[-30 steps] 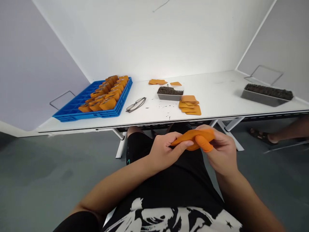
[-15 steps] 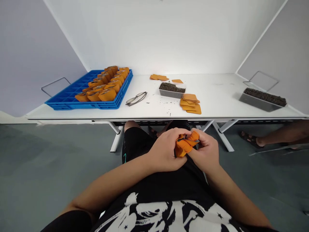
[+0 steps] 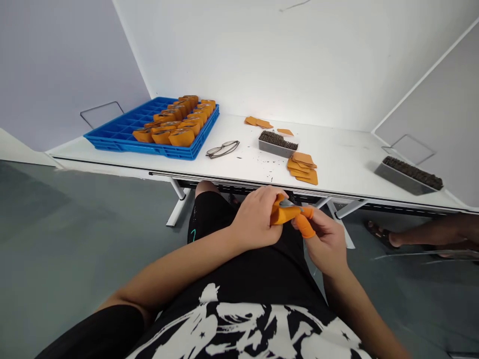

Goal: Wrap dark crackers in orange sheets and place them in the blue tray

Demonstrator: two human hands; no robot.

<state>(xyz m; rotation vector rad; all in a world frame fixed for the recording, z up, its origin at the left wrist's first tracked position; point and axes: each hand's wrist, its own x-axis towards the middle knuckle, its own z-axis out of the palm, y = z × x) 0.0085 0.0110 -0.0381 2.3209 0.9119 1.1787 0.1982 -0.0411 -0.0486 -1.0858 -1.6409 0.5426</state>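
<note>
My left hand [image 3: 258, 218] is wrapped round a small orange pouch [image 3: 283, 215], held above my lap in front of the table edge. A grey strip shows at the pouch's upper opening. Orange finger cots cover the thumb and index finger of my right hand [image 3: 325, 234]; those fingertips pinch the pouch's right end, where a bit of grey shows. My left fingers hide the left part of the pouch.
A blue divided crate [image 3: 149, 149] holds rows of orange pouches. Glasses [image 3: 222, 149], a tub of dark thin pieces [image 3: 277, 143], stacked orange pieces [image 3: 303, 168] and a second tub [image 3: 407, 175] stand on the white table [image 3: 344, 154]. Another person's leg [image 3: 430, 229] shows at right.
The pouch has turned and more of its side and opening shows. My right hand has shifted to its right end, uncovering the finger cots. The camera view has tilted.
</note>
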